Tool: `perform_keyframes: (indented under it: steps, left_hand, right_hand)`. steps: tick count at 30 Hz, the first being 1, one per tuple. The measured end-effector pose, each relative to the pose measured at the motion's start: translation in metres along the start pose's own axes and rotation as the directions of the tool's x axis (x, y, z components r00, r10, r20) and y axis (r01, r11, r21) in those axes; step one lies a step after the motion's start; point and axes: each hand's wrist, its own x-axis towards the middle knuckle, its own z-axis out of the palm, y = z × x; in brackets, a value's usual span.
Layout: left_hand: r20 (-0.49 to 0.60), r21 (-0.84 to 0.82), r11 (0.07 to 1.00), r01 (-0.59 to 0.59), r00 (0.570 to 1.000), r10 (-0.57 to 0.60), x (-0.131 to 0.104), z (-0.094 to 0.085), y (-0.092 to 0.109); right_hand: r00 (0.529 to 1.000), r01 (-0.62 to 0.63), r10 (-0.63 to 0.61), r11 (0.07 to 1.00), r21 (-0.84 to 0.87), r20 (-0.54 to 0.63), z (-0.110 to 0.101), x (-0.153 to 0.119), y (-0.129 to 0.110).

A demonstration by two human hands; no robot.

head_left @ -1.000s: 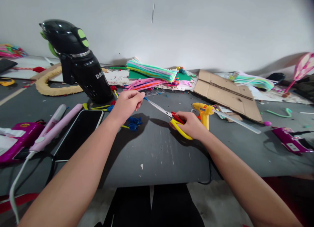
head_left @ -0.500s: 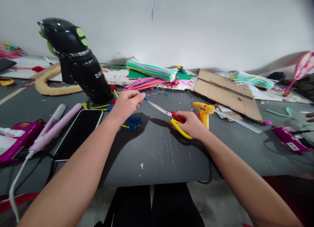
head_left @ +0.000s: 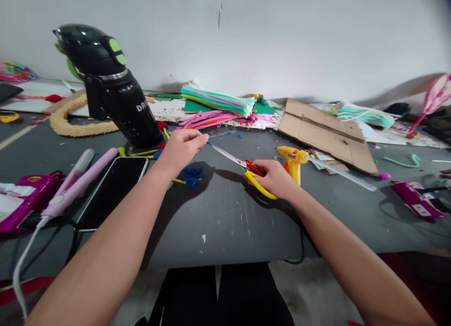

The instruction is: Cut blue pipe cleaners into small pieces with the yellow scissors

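Note:
My left hand is closed in a pinch above the table. A short end of a thin blue pipe cleaner shows at its fingertips; the rest is hidden by the fingers. My right hand is wrapped round the red and yellow handles of a pair of scissors. The blades look nearly closed, and their tips meet the blue end beside my left fingers. Below my left wrist lies a fuzzy blue curled piece with a yellow stem.
Left of me stand a black bottle, a phone and a pink straightener. A yellow glue gun is just beyond my right hand. Pipe cleaner bundles and cardboard lie behind. Another person's hand shows at the right edge.
My hands and the scissors have hardly moved. The other person's hand at the right edge has shifted slightly out of view.

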Motion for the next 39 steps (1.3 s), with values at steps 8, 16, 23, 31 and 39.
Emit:
perform_keyframes:
  steps: [8,16,23,31,39]
  left_hand:
    - [-0.003,-0.03,1.0,-0.005,1.0,0.005,0.0016,-0.0014,-0.0059]
    - [-0.007,-0.083,0.996,0.012,1.0,-0.013,0.0033,-0.0017,-0.0092]
    - [0.007,-0.039,0.999,0.02,1.0,-0.02,0.0009,-0.0005,-0.0043]
    - [0.031,-0.006,0.999,0.039,0.999,-0.039,-0.0006,-0.0006,-0.0007]
    - [0.042,0.01,1.0,0.02,0.999,-0.021,-0.0003,-0.0013,-0.0037]
  right_hand:
    - [1.0,-0.02,0.02,0.999,-0.026,0.016,0.0003,-0.0008,0.0014]
    - [1.0,-0.021,0.021,0.999,-0.024,0.01,0.0011,-0.0026,0.0009]
    - [1.0,-0.024,0.025,1.0,-0.013,0.014,0.0008,-0.0019,0.0006]
    - [1.0,-0.022,0.022,1.0,-0.013,0.012,0.0011,-0.0021,0.0031]
    - [1.0,-0.013,0.014,1.0,-0.018,0.024,0.0001,-0.0015,0.0034]
